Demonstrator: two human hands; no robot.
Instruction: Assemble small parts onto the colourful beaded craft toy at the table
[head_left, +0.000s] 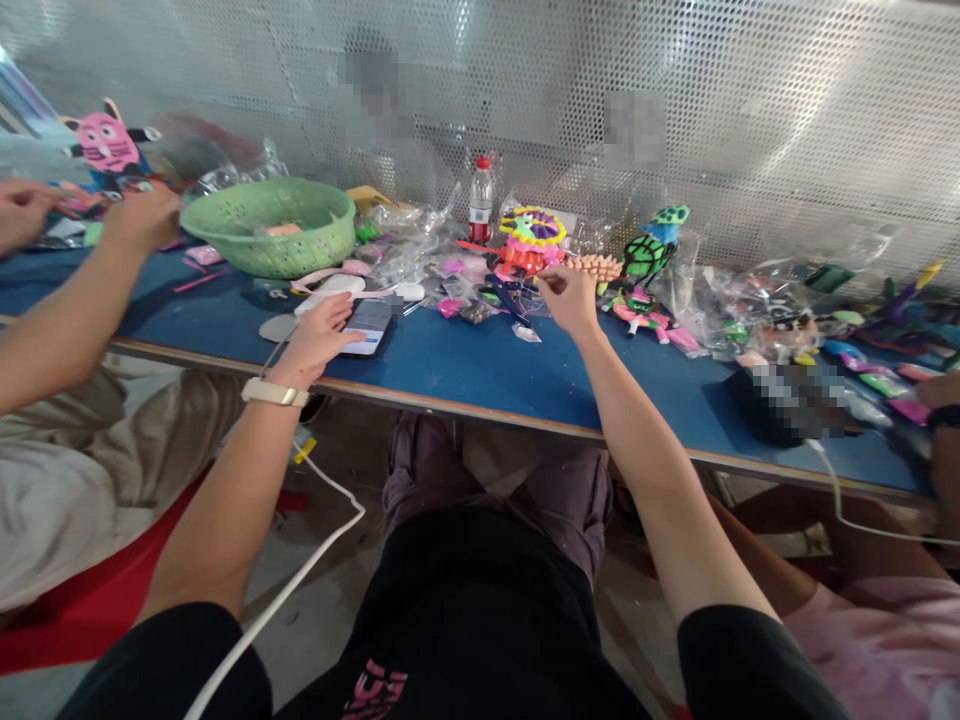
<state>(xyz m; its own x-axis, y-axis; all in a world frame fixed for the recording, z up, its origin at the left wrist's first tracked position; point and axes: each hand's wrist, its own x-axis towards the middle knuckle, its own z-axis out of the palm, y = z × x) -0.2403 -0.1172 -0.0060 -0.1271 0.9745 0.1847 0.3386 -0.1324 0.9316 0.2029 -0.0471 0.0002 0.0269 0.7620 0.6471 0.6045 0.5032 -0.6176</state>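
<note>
My left hand [321, 338] lies over a smartphone [375, 328] on the blue table, fingers stretched out and the thumb touching its lit screen. My right hand [574, 300] is pinched closed, with a tiny yellowish bit at its fingertips that is too small to name. Just beyond it stands a colourful clay figure [531, 238] with a yellow-edged purple and green top and a red-orange base. A dark blue tool-like object [510, 298] lies left of the right fingertips. Close by on the right is a peach-coloured spiky clay piece [596, 267].
A green basket [274, 235] stands at the left, beside a co-worker's hands [142, 215]. A red-capped bottle [481, 200] stands near the perforated metal wall. Clay packets [874, 380], plastic wrappers and a black box [787, 400] lie to the right. A white cable [330, 540] hangs near my left arm.
</note>
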